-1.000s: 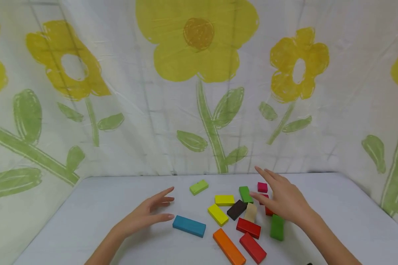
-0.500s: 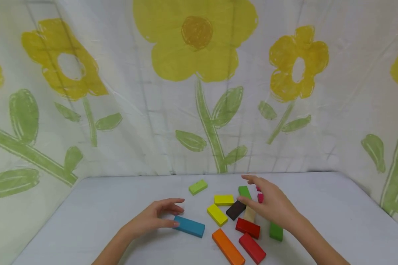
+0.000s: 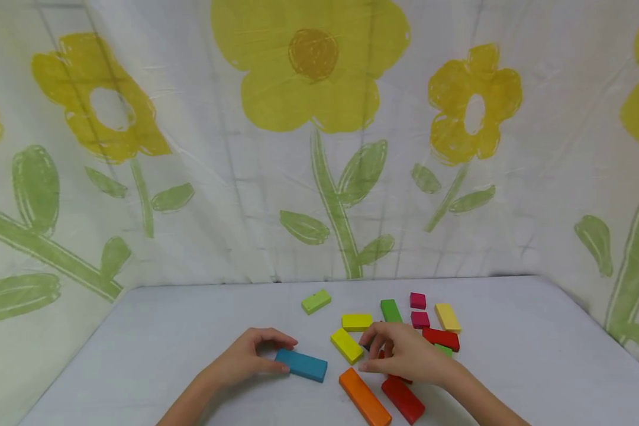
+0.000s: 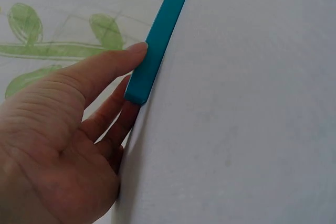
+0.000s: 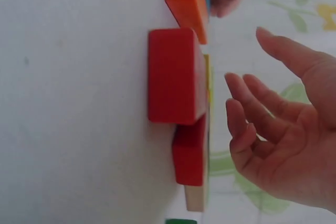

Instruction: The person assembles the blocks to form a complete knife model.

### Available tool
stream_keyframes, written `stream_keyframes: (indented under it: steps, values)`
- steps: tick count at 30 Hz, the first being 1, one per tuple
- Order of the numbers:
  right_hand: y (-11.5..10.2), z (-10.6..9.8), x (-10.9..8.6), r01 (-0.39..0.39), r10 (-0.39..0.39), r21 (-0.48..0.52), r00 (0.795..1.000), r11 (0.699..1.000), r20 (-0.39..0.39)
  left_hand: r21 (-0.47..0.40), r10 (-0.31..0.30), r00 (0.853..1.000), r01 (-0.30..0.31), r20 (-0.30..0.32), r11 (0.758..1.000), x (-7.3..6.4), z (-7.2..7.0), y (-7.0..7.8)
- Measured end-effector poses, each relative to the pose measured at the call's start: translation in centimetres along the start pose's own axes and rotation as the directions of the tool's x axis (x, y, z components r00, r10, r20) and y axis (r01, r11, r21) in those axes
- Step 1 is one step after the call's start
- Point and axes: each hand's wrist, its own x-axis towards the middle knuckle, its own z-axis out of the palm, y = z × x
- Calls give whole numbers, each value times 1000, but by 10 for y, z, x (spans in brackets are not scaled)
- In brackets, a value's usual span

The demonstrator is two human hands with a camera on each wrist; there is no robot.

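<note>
A blue rectangular block (image 3: pixel 309 365) lies on the table, and my left hand (image 3: pixel 247 358) grips its left end. The left wrist view has the thumb (image 4: pixel 137 48) against one side of the block, with the fingers at the opposite side. My right hand (image 3: pixel 412 352) hovers over the block group with loosely curled fingers and nothing between them. Below it, a red block (image 3: pixel 399 378) and a dark block are mostly covered in the head view. An orange block (image 3: pixel 364 397) and another red block (image 3: pixel 403 400) lie at its near side.
Two yellow blocks (image 3: pixel 346 345) lie between the hands. Farther back are a light green block (image 3: pixel 316 302), a green block (image 3: pixel 391 310), two pink blocks (image 3: pixel 418 300) and a pale yellow block (image 3: pixel 448 318). A flower-printed curtain (image 3: pixel 266 236) hangs behind the table.
My left hand has moved right to the blue block and taken hold of its end. My right hand has come left and nearer, uncovering the pink, pale yellow and red blocks at the right.
</note>
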Motion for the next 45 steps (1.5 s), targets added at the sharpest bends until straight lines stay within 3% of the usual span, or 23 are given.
stream_keyframes:
  steps: [3,5,10,11,28,38,45]
  values:
    - [38,8,12,7,-9,37,998,999,61,0,3,1000,-3,-3,1000,0,1,-2]
    - [32,11,11,-15,12,38,997,999,78,-2,7,1000,-7,-5,1000,0,2,-2]
    - [-30,12,-6,-85,84,4,993,996,83,-7,12,1000,-13,-16,1000,0,3,0]
    - [-33,13,-7,-90,90,5,992,996,86,-6,12,1000,-13,-19,1000,0,2,1]
    - [-15,20,-4,-38,53,-95,986,995,159,79,25,998,-20,-64,997,-3,-6,0]
    - [9,27,2,-21,32,-64,986,998,166,120,44,995,-34,-84,992,-9,-22,-7]
    - [-3,24,0,13,0,-55,977,998,214,123,47,996,-38,-71,992,-12,-32,-11]
